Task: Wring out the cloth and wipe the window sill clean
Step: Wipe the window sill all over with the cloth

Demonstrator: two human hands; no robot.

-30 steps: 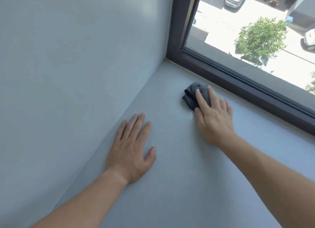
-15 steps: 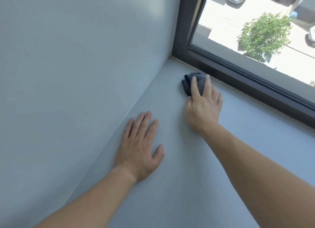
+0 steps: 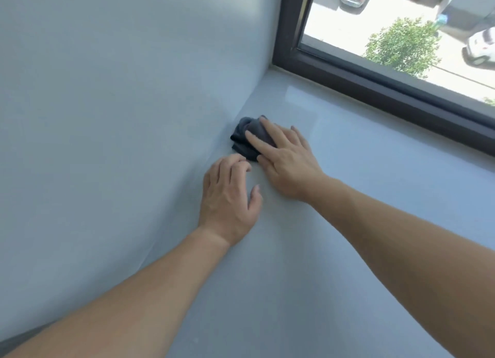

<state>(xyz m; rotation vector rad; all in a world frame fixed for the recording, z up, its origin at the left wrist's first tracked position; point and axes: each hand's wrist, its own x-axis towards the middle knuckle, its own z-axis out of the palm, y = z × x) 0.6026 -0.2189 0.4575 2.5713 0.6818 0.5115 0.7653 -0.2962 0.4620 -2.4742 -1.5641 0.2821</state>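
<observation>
Your cloth (image 3: 245, 139) is a dark bunched wad at the left edge of the window sill (image 3: 348, 183), jammed right where the sill meets the wall (image 3: 120, 103), w/ its long axis running along that seam, near-to-far. It sits short of the corner under the window frame (image 3: 375, 89), so there's bare sill between wad & frame.

Your right hand (image 3: 288, 162) is on top of it: fingers straight & a bit spread, pressing flat, palm trailing to the near-right. No pinch, no wrap, just pressure. Your left hand (image 3: 229, 197) rests on the sill just on the near side of the cloth, knuckles raised, fingers bent w/ tips down beside the wad's near edge, thumb out to the right. It holds nothing as far as I can see; can't tell if the tips touch the fabric.

Key relation: the cloth lies far & slightly left of both wrists, w/ the right hand over it & the left hand blocking its near side. My read: you're in the wiping stage, wringing prob. done. A stroke toward you along the seam runs into your left hand, so lift it first. A stroke right, or far toward the frame, looks open. The wall stops anything further left.
</observation>
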